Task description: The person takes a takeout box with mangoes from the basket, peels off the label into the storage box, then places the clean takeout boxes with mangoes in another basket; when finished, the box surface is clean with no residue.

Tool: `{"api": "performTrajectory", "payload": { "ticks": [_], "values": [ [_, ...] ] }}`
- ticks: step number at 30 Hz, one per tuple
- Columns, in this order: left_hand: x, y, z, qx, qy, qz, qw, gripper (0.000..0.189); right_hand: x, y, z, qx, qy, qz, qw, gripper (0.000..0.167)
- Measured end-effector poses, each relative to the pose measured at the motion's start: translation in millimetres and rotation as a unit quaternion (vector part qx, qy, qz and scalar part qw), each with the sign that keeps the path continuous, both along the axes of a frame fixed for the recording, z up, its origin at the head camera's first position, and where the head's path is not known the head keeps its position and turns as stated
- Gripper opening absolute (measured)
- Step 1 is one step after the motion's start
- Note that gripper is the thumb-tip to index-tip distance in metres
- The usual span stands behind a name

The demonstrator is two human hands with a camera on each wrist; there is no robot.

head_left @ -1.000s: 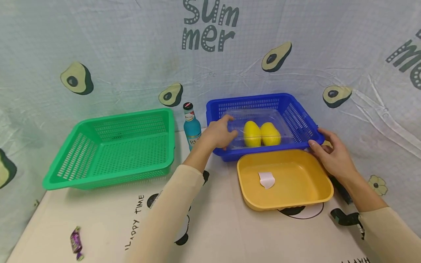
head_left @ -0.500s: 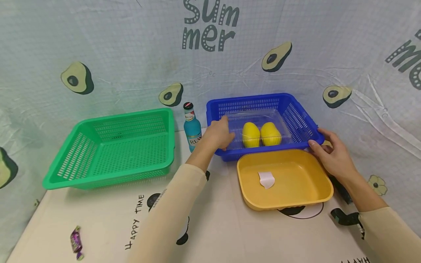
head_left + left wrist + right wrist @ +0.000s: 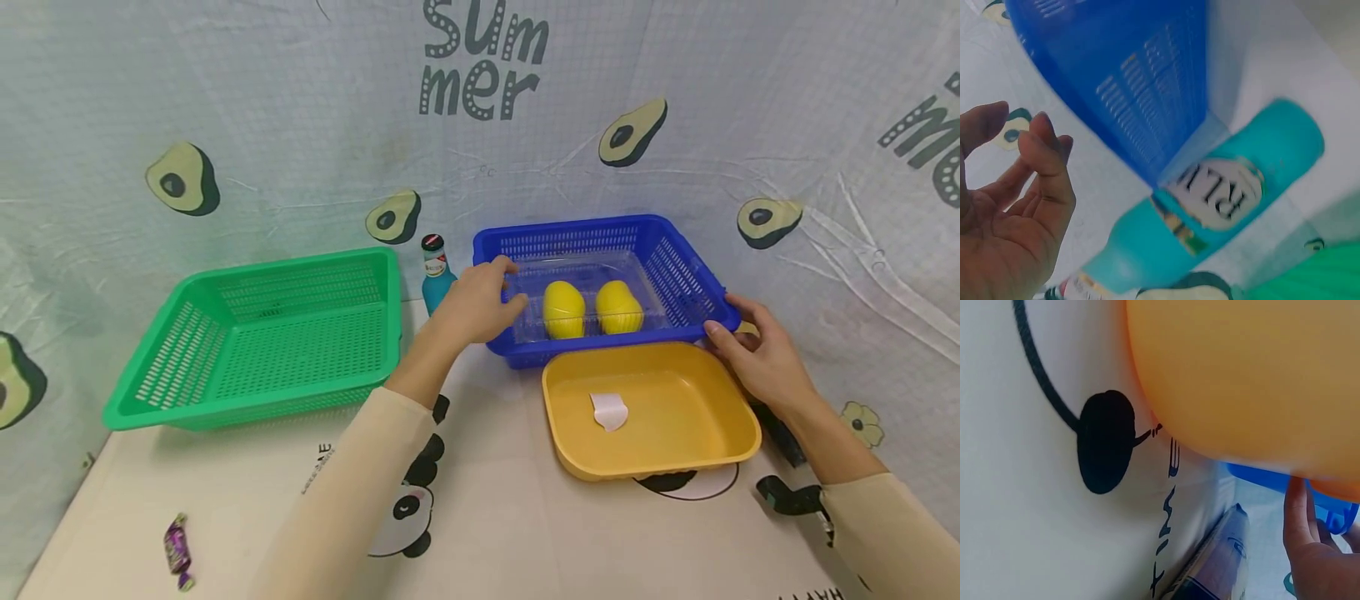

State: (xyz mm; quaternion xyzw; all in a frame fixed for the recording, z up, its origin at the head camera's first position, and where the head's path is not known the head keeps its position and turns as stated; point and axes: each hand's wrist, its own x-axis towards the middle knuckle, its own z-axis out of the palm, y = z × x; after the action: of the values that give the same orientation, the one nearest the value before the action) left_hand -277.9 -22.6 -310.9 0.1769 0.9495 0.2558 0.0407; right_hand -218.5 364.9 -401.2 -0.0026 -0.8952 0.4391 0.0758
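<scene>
My right hand (image 3: pixel 761 354) grips the front right corner of the blue basket (image 3: pixel 577 223), thumb at the rim and fingers behind it. Inside the basket lies a clear plastic box (image 3: pixel 540 265) with two yellow mango-shaped fruits, a left one (image 3: pixel 564 310) and a right one (image 3: pixel 619 307), slightly apart. Over the basket's left rim hovers my left hand (image 3: pixel 480 304), fingers loosely bent and holding nothing. The left wrist view shows this hand (image 3: pixel 1019 206) beside the blue basket wall (image 3: pixel 1129 94). A turquoise bottle (image 3: pixel 437 287) stands just behind it, partly hidden by the hand.
A yellow tray (image 3: pixel 675 417) with a white paper scrap (image 3: pixel 609 411) sits in front of the blue basket. At left stands a green basket (image 3: pixel 300 350). A purple-wrapped candy (image 3: pixel 177 552) lies front left. A packet (image 3: pixel 1216 556) shows beside the yellow tray.
My left hand has drawn back left from over the clear box to the basket's left rim. The left yellow fruit has shifted left, widening the gap. My right hand keeps its grip.
</scene>
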Motion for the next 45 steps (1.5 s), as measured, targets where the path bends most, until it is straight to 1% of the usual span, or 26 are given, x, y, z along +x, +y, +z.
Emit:
{"api": "performTrajectory", "payload": {
  "ticks": [4,10,16,19,23,26,31,37,42,45],
  "values": [
    [8.3,-13.5,7.2,0.018,0.019,-0.017,0.9995,0.046,-1.1,0.1,1.7,0.011,-0.004,-0.001,0.9999,0.076],
    [21.4,-31.9,16.3,0.019,0.050,-0.041,0.9977,0.041,-3.6,1.7,4.8,0.024,0.000,0.007,0.9997,0.076],
    [32.4,-48.7,16.1,0.023,0.070,-0.054,0.9958,0.038,-5.4,5.3,7.2,0.028,0.017,0.021,0.9992,0.075],
    [38.0,-56.3,14.1,0.021,0.077,-0.059,0.9950,0.038,-5.1,7.1,8.1,0.032,0.015,0.021,0.9992,0.075],
    [45.9,-69.6,10.8,0.020,0.079,-0.054,0.9952,0.038,-5.5,8.2,10.3,0.041,0.006,0.023,0.9988,0.075],
    [51.4,-81.5,7.9,0.016,0.088,-0.046,0.9949,0.037,-6.9,8.5,12.7,0.065,0.008,0.026,0.9975,0.075],
    [58.1,-99.7,3.2,0.006,0.110,-0.038,0.9932,0.038,-9.9,10.8,17.3,0.101,0.032,0.033,0.9938,0.069],
    [64.6,-117.7,0.1,0.008,0.117,-0.024,0.9928,0.036,-11.8,11.1,22.6,0.125,0.046,0.045,0.9900,0.065],
    [73.4,-131.7,0.2,-0.011,0.123,-0.007,0.9923,0.039,-12.2,7.9,29.6,0.147,0.082,0.060,0.9839,0.062],
    [78.2,-138.7,1.6,-0.034,0.129,0.007,0.9911,0.042,-13.0,2.7,35.8,0.174,0.115,0.074,0.9753,0.061]
  ]
}}
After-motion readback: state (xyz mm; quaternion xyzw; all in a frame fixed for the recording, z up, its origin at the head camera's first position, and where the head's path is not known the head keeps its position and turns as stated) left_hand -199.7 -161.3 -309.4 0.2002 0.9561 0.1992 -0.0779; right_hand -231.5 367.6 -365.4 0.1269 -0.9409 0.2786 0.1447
